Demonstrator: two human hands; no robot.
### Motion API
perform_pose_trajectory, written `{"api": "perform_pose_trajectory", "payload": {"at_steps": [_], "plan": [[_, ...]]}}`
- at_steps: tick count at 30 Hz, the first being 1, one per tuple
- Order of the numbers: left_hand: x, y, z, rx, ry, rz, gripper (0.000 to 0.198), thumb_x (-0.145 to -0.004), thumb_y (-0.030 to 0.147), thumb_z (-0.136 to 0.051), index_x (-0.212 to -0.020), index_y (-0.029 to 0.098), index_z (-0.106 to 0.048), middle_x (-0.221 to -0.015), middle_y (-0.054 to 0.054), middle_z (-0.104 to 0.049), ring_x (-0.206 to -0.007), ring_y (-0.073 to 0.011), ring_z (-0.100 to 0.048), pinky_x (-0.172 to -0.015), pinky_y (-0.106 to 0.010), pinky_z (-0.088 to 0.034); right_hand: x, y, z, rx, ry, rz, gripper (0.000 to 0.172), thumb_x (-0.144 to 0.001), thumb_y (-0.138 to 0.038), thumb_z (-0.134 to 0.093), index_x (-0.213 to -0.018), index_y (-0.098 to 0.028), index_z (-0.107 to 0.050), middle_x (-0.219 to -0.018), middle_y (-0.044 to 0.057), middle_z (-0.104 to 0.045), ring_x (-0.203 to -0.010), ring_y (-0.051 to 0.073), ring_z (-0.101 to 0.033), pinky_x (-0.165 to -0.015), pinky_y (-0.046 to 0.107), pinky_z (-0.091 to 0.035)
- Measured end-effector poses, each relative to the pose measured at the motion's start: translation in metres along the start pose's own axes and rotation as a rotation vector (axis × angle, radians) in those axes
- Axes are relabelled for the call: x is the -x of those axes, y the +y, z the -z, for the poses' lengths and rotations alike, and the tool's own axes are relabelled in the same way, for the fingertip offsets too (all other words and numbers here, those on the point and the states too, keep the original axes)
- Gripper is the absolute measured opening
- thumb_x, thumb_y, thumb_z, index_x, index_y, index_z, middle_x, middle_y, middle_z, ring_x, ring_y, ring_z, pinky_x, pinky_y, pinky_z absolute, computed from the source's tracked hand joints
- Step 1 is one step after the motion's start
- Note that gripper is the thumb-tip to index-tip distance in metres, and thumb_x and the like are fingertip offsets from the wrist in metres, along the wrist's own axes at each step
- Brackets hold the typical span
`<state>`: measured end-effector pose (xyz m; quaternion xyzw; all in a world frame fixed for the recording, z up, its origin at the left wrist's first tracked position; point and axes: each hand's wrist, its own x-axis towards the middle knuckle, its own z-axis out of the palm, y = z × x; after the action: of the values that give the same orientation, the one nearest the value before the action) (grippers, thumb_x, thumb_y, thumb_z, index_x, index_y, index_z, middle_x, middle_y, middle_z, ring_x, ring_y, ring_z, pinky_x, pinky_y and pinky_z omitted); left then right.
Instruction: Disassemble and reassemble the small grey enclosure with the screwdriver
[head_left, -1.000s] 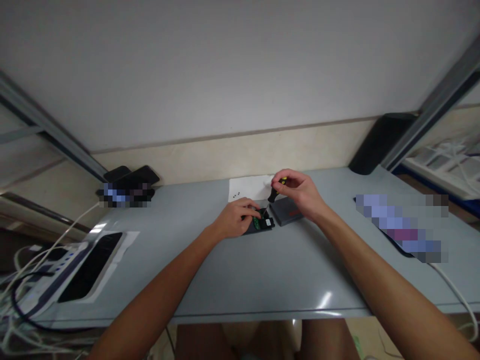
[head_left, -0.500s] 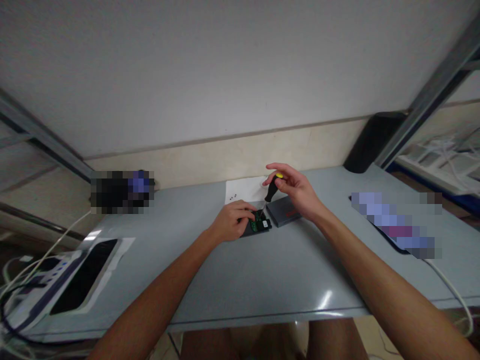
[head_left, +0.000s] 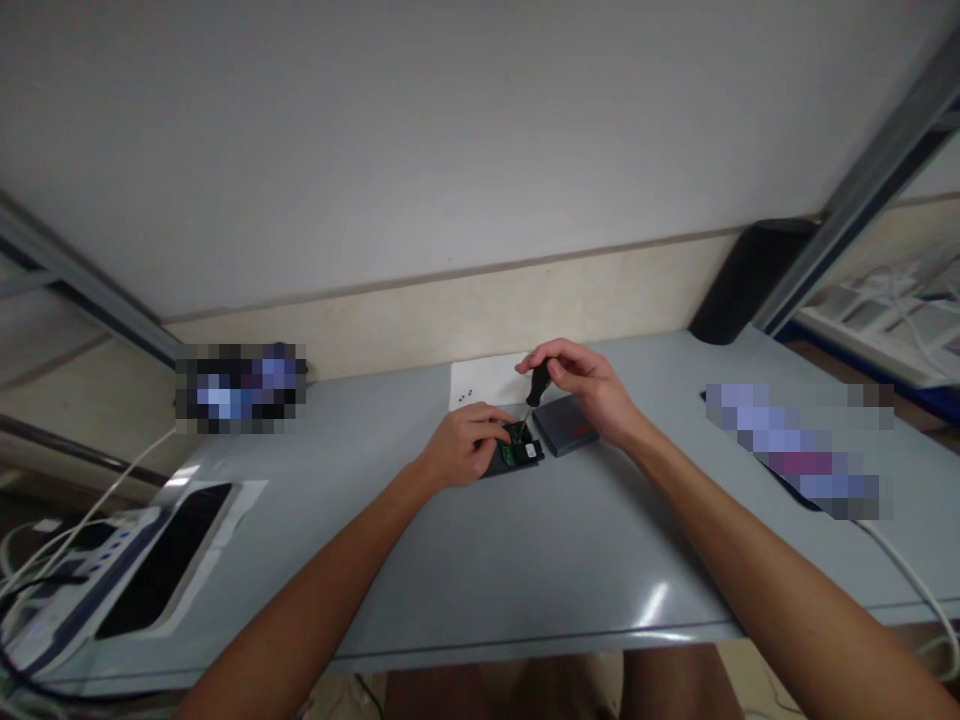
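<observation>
My left hand (head_left: 466,445) rests on a dark half-casing (head_left: 499,472) with a green circuit board (head_left: 510,452) in it. Its fingers curl over the board's left side and hold it against the table. A black screwdriver (head_left: 538,382) is gripped in my right hand (head_left: 589,385), the palm and fingers over the handle's top. The thin shaft slants down to the board; the exact spot under its tip is too small to make out. Right of the board lies a grey cover (head_left: 564,425) with a reddish mark, under my right hand.
Several tiny dark screws (head_left: 466,396) lie on a white paper sheet (head_left: 487,380) behind the board. A tablet-like dark device (head_left: 166,560) and a power strip (head_left: 97,580) are at left. A black cylinder (head_left: 750,285) leans at back right; a blurred-out device (head_left: 795,450) with a cable lies at right.
My right hand has come down and slightly left, its fingers closing over the screwdriver's top, so the yellow cap is now hidden. My left hand stays on the board.
</observation>
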<state>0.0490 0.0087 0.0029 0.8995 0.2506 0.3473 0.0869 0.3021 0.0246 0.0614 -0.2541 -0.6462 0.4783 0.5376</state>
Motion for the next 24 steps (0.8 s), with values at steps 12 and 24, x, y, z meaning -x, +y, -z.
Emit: {"api": "perform_pose_trajectory", "payload": {"at_steps": [12, 24], "plan": [[0.003, -0.002, -0.002, -0.017, 0.016, 0.019, 0.033, -0.091, 0.002, -0.052, -0.094, 0.019, -0.081, -0.123, -0.009, -0.081, -0.108, -0.0219, -0.079, -0.095, -0.039, -0.065, -0.003, 0.01, 0.003, -0.061, 0.063, -0.032, 0.027, -0.097, -0.039, -0.074, -0.123, -0.03, -0.077, -0.115, 0.005, -0.08, -0.111, 0.025, -0.071, -0.101, 0.042, -0.051], [0.001, 0.0, 0.0, -0.022, 0.03, 0.001, 0.034, -0.09, 0.001, -0.05, -0.091, 0.019, -0.079, -0.114, -0.008, -0.082, -0.101, -0.0208, -0.079, -0.091, -0.038, -0.065, -0.003, 0.007, 0.007, -0.047, 0.086, -0.023, 0.028, -0.091, -0.046, -0.082, -0.113, -0.029, -0.08, -0.104, 0.004, -0.078, -0.101, 0.023, -0.067, -0.09, 0.037, -0.051]]}}
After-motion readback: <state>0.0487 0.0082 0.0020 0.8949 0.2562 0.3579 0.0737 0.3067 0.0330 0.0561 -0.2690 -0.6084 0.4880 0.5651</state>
